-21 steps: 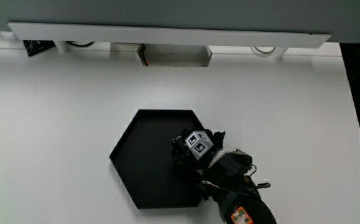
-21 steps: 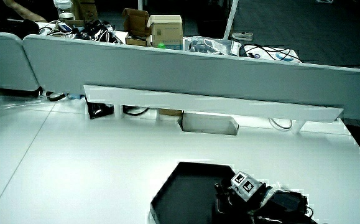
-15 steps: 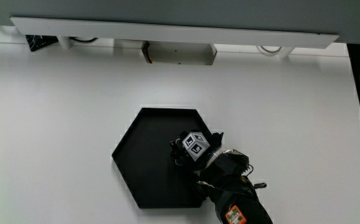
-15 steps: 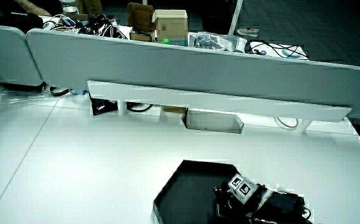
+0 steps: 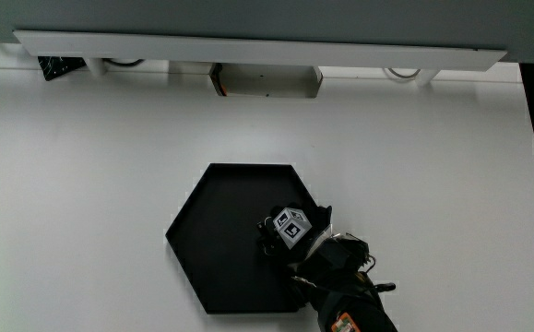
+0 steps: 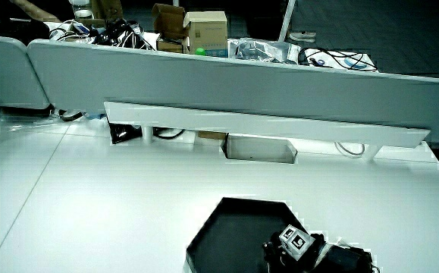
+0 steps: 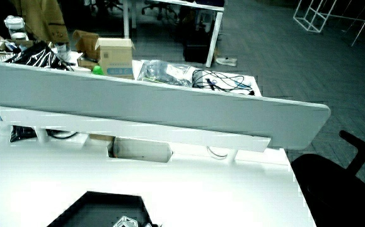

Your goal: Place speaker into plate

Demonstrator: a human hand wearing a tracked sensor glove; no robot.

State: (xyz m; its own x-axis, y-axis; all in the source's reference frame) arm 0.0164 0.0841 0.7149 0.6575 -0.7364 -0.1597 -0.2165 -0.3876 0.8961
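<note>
- Black hexagonal plate point(image 5: 213, 231) on white table point(image 5: 82, 184), well short of the low partition point(image 6: 227, 83).
- Hand point(image 5: 290, 232) over the plate's corner nearest the person, patterned cube point(image 5: 290, 227) up; same in a side view point(image 6: 291, 246).
- Grip: cannot tell; black glove merges with black plate.
- Speaker: not made out; likely under the hand, in or just above the plate — unconfirmed.
- Step judged: set-down into plate.
- Next: lower until seated flat inside the rim, let go, lift clear without dragging.
</note>
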